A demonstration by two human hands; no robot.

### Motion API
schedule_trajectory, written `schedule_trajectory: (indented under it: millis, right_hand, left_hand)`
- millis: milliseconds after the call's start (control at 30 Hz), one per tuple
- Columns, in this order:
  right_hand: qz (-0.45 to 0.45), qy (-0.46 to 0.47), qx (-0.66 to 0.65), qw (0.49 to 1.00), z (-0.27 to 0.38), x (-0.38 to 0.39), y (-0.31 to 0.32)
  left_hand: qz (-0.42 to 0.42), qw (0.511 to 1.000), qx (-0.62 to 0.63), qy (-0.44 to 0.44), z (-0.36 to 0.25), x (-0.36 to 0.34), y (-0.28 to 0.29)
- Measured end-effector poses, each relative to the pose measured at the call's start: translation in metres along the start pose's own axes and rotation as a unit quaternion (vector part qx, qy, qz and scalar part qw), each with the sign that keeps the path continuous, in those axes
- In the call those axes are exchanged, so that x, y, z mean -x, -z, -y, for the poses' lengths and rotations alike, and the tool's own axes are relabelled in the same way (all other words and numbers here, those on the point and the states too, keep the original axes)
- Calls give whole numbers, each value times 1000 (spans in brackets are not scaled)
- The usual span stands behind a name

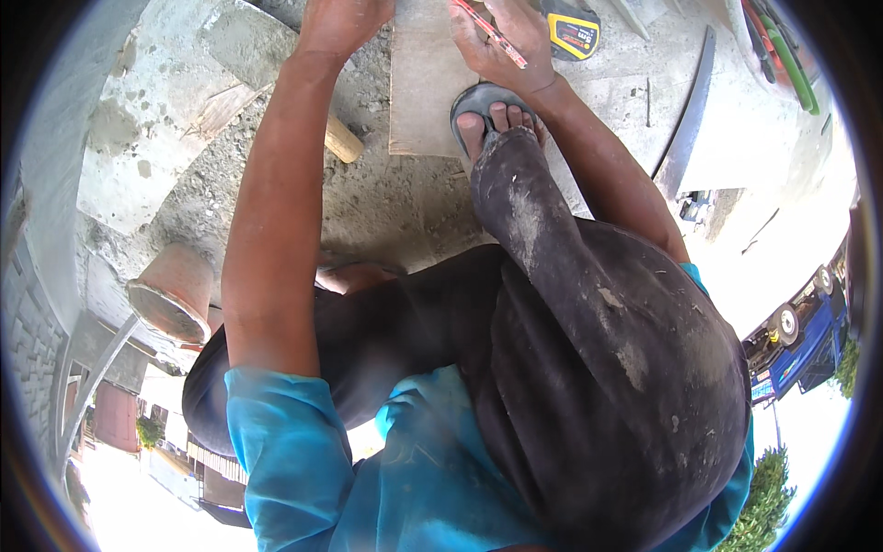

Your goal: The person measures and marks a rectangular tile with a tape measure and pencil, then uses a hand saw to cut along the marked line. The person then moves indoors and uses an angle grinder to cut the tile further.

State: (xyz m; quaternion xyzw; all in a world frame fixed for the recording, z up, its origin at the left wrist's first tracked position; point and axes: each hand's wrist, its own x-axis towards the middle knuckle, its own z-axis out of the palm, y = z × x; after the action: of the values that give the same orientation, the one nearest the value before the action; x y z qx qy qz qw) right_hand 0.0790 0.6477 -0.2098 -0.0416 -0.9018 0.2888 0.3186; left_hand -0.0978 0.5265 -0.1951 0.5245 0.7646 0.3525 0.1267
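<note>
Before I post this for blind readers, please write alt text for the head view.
A person's right hand holds a slim red stick at the edge of a tan board, with a yellow-and-black tape measure nearby; the left hand is cut off by the top edge. A sandaled foot is beside the board.

The right grip (504, 39) is holding a slim red-and-white stick (495, 37) by a flat board (425, 106); a black-and-yellow tape measure (572, 35) is lying just right of that grip. The left grip (347, 17) is showing partly at the upper edge. A sandalled foot (498, 115) is resting at the board's right edge; a long blade (688, 124) is lying farther right.
</note>
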Motion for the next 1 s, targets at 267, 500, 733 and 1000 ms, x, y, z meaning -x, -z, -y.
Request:
schedule_trajectory:
  millis: [267,500,733,1000]
  right_hand:
    - [-43,-57,-21,997,4,-12,-5]
    - [-62,-67,-20,996,-1,-15,-7]
    - [-38,-3,17,999,-2,-22,-4]
    - [-47,-36,-52,997,0,-29,-6]
  left_hand:
    - [-23,999,5,33,-3,1,-4]
    - [-11,1000,13,7,2,2,-4]
    - [-12,1000,13,-1,0,-1,-3]
    - [-1,998,33,59,-2,-4,-3]
